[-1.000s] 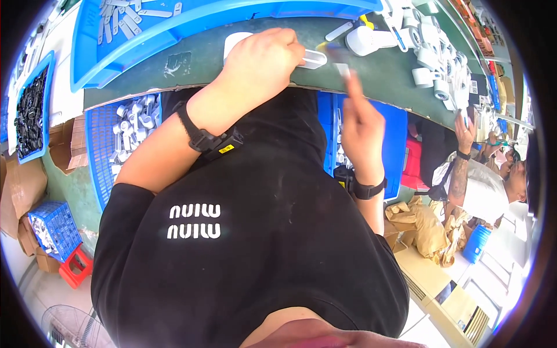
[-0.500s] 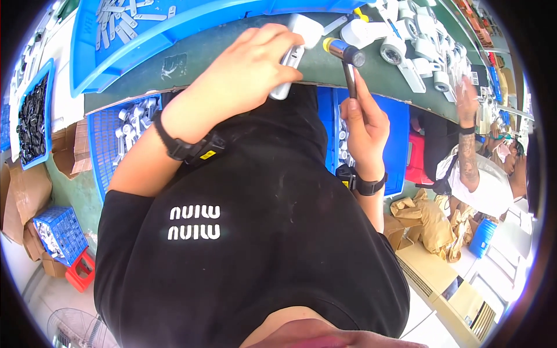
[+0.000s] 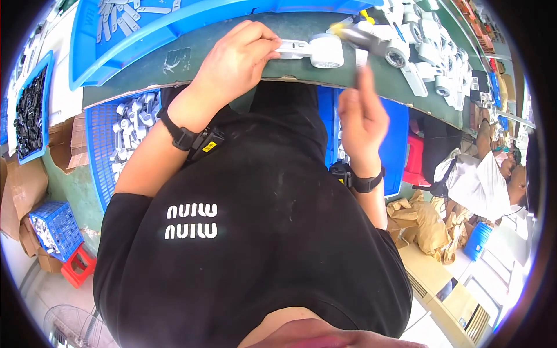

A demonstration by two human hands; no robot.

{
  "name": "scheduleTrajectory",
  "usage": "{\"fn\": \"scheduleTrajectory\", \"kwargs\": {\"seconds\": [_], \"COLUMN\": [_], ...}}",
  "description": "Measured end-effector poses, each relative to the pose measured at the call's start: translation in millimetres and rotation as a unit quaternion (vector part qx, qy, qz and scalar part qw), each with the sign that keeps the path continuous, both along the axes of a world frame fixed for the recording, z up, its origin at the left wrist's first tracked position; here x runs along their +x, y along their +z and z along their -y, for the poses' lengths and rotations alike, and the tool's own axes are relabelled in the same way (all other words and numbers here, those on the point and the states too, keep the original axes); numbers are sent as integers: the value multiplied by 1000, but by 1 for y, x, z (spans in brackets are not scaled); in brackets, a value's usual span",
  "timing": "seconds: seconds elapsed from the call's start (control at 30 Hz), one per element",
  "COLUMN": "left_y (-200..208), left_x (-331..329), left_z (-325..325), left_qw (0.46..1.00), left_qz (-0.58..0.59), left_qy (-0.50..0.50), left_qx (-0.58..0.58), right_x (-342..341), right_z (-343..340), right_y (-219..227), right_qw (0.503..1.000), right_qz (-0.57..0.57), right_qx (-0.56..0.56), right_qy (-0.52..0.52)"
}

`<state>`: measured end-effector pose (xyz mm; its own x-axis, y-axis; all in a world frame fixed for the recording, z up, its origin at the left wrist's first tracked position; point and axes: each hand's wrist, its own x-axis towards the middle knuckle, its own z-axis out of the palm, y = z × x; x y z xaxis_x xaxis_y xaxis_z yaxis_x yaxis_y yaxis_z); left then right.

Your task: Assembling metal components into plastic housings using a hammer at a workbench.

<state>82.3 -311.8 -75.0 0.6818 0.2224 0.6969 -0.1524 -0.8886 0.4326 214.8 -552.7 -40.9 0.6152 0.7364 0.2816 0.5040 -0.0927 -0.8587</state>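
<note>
My left hand (image 3: 238,66) is closed on the handle end of a white plastic part (image 3: 326,52) that looks like a small handheld fan. Its round head, with a grille on the near side, points right over the green tabletop. My right hand (image 3: 364,119) grips the dark handle of a hammer (image 3: 362,39), blurred by motion. The hammer head, yellow at one end, is up to the right of the white part and apart from it. Several similar white parts (image 3: 429,49) with round heads are heaped beyond it on the right.
A large blue tray (image 3: 191,29) holding flat white strips stands at the far left of the green table (image 3: 168,75). Below the edge are a blue crate (image 3: 98,139) of white parts and a blue bin (image 3: 394,139). Another person (image 3: 476,180) is at the right.
My left hand has turned the white part from upright to lying sideways, head to the right. The hammer has swung up and right, blurred. The other person's raised hand has gone down.
</note>
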Motion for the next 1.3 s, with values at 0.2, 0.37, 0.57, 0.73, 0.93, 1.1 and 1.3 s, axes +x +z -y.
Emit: {"fn": "scheduleTrajectory", "kwargs": {"seconds": [0.2, 0.37, 0.57, 0.73, 0.93, 1.1, 1.3], "left_y": [-3, -6, -11, 6, 44, 33, 67], "left_x": [1, -1, -3, -15, -11, 9, -2], "left_z": [-1, -5, -2, -6, -3, 19, 11], "left_qw": [999, 999, 991, 983, 955, 982, 990], "left_qz": [-1, -23, -54, -61, 95, -154, -3], "left_qy": [-25, -15, 10, -6, -51, 32, 5], "left_qx": [-26, -34, -126, -174, -275, 104, 142], "right_x": [-14, -9, -25, -10, -5, 5, 19], "right_z": [4, -7, -6, -2, 6, -2, -19], "right_y": [8, 10, 23, 6, -13, -23, -18], "right_qw": [991, 994, 999, 998, 992, 979, 965], "right_qz": [-102, 105, 23, 50, -113, -177, -241], "right_qx": [71, -14, 7, 2, 50, 98, 99], "right_qy": [-42, -14, 33, 48, -16, -8, 14]}}
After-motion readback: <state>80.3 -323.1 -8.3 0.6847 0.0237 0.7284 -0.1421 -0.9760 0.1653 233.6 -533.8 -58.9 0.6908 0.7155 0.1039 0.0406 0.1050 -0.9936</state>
